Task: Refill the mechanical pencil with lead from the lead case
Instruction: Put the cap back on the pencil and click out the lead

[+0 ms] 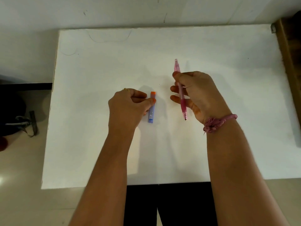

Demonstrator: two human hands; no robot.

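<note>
A pink translucent mechanical pencil [181, 95] is gripped in my right hand [195, 93], lifted above the white table [97, 144], its cap end pointing away from me and its tip toward me. A blue lead case [151, 114] with an orange cap lies lengthwise on the table at centre. My left hand [128, 106] rests at the case's left side, thumb and fingertips pinching its upper part just below the cap. The two hands are a short gap apart.
The white table meets a white wall at the back. A brown wooden piece [288, 51] runs along the right edge. On the floor at left lies a dark bag with straps [19, 121]. My dark-clothed legs [171, 206] show below the table's front edge.
</note>
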